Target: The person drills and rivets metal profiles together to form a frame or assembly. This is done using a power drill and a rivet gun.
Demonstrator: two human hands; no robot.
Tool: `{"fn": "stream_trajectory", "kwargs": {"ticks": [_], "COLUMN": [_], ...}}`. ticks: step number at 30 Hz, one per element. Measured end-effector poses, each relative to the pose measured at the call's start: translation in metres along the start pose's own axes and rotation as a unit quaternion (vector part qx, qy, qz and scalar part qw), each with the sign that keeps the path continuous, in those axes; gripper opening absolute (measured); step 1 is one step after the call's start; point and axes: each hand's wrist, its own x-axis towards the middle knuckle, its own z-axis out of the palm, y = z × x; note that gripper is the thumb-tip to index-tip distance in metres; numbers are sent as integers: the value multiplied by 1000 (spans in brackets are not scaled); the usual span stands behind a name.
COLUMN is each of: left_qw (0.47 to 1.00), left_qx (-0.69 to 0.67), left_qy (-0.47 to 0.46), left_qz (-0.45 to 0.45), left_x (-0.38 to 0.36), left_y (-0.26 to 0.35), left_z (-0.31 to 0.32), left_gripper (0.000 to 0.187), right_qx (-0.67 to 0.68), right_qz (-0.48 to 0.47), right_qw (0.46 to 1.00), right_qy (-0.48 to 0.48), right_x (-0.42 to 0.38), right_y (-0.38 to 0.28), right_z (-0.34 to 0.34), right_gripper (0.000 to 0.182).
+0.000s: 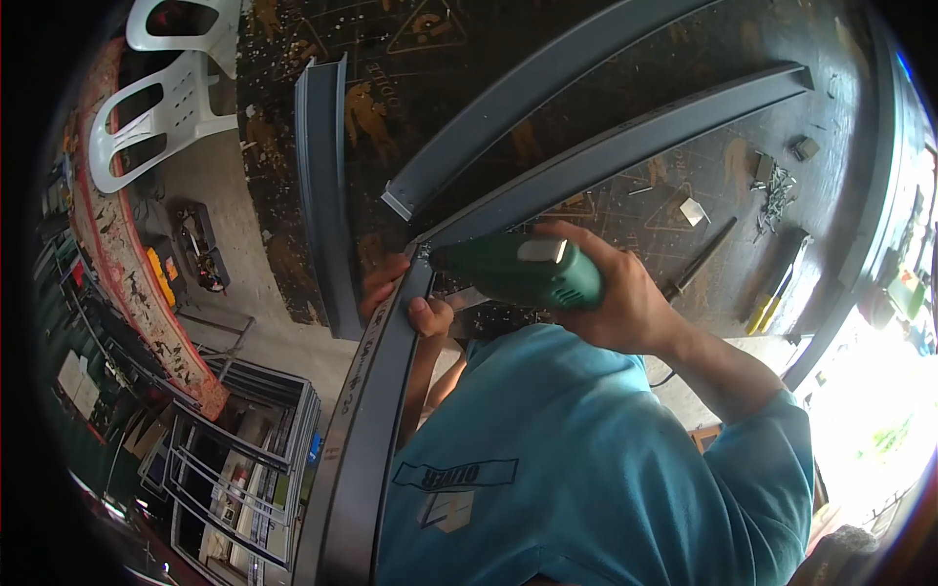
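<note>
A green power drill point(518, 271) is in my right hand point(625, 293), whose fingers wrap round its body. The drill's tip meets the corner where a long grey metal profile point(366, 420) joins another grey profile point(586, 156) lying across the table. My left hand point(415, 298) grips the long profile just below this corner, thumb on one side and fingers on the other. Handwritten marks run along the profile's side. Small shavings lie around the corner. The drill bit itself is too small to make out.
Two more grey profiles point(479, 117) point(327, 195) lie on the dark table point(430, 59). To the right are a pile of screws point(774, 195), a yellow-handled tool point(779, 283), a pointed tool point(705, 259) and metal blocks. White chairs point(176, 107) stand at upper left, metal frames point(234, 459) at lower left.
</note>
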Motion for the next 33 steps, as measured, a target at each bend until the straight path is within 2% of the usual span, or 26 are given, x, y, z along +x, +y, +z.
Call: {"fn": "stream_trajectory", "kwargs": {"ticks": [3, 9, 13, 15, 19, 21, 24, 31, 33], "left_qw": [1000, 1000, 1000, 1000, 999, 998, 997, 999, 999], "left_qx": [-16, -11, -13, -17, -15, -21, -16, -15, 4], "left_qy": [3, 5, -18, -20, -39, -50, -60, -29, -33], "left_qz": [16, 5, 6, 11, -21, -35, -34, -39, -25], "left_x": [-1, 1, -1, -1, -4, -4, -4, -7, -8], "left_y": [-3, -3, -6, -6, -3, -2, -1, -4, -5], "left_z": [-1, -1, -4, -4, -7, -10, -10, -9, -11], "left_gripper": [28, 29, 31, 32, 32, 32, 32, 33, 33], "right_qx": [-56, -64, -93, -56, -78, -142, -102, -63, -57], "right_qz": [3, -38, -3, -45, -13, -50, -3, -24, 7], "right_qw": [998, 997, 993, 997, 996, 986, 993, 995, 996], "right_qy": [-41, -20, -66, -28, -40, -72, -65, -78, -71], "right_x": [3, 4, 4, 4, 1, 0, -3, 14, 14], "right_y": [-9, -6, -12, -5, -5, -6, -8, -3, -1], "right_z": [-3, -1, -1, 2, 1, -2, 1, 7, 9], "right_gripper": [71, 70, 66, 71, 71, 71, 72, 71, 72]}}
